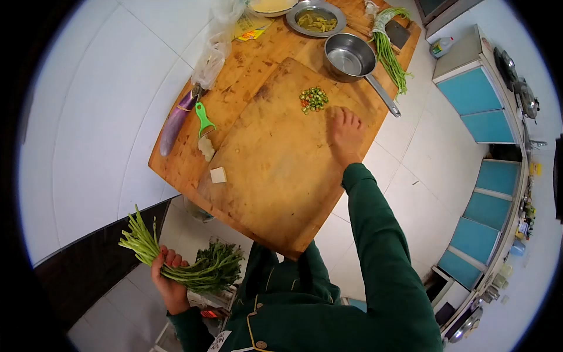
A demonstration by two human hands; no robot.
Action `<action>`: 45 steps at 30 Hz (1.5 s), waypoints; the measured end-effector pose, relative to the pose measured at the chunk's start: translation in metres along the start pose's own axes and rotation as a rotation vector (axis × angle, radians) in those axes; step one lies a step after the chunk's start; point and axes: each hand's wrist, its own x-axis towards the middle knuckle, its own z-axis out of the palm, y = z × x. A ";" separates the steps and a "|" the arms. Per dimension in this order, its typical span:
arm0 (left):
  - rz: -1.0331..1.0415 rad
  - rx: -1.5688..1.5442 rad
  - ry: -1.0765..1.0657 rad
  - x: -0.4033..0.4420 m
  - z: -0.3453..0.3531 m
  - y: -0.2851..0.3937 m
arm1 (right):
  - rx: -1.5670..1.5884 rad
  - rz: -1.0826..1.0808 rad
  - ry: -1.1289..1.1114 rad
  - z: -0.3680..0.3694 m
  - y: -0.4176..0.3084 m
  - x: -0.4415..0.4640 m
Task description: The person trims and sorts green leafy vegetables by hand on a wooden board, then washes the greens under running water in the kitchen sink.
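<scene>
My left hand (169,276) is closed around a bunch of leafy greens (193,274), held low beside the table. Pale green stems stick out to the left of the fist, and dark leaves hang to the right. Over the right side of the wooden cutting board (275,158) is my right hand (346,136), its fingers curled in, with nothing visible in them. Just left of its fingers lies a small heap of chopped green and red chillies (314,100). A pale, squarish block (218,175) sits near the board's left edge.
On the table's left are a purple eggplant (176,124), a green peeler (203,118) and a piece of ginger (206,148). A saucepan (350,57) stands at the back right, its handle past the edge. Behind are a metal dish (291,22) and long green stalks (386,56).
</scene>
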 end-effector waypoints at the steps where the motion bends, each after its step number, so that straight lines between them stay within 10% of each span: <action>1: -0.014 -0.007 -0.005 0.001 -0.003 -0.001 | 0.021 -0.082 -0.012 0.004 -0.007 0.003; 5: -0.037 -0.037 0.033 0.001 0.009 -0.007 | -0.015 -0.280 -0.013 0.028 -0.051 -0.017; 10: -0.041 -0.070 0.007 -0.004 0.016 -0.003 | 0.696 -0.297 -0.026 0.006 -0.128 -0.068; 17: -0.017 -0.099 0.019 -0.009 -0.004 -0.002 | 0.159 -0.380 0.143 0.039 -0.056 0.007; 23: -0.006 -0.100 0.087 -0.007 -0.018 -0.010 | 0.402 -0.685 -0.020 0.037 -0.138 -0.063; 33: -0.029 -0.105 -0.026 -0.010 -0.019 0.002 | 0.276 -0.048 -0.126 -0.021 -0.074 -0.148; 35: -0.033 -0.109 -0.029 -0.016 -0.014 0.007 | 0.364 -0.674 -0.255 -0.035 -0.102 -0.178; 37: -0.030 -0.134 -0.082 -0.010 -0.010 0.005 | 0.310 -0.836 -0.425 -0.047 -0.109 -0.206; 45: -0.063 -0.099 -0.083 -0.009 -0.024 0.012 | 0.537 0.061 -0.280 -0.080 -0.065 -0.197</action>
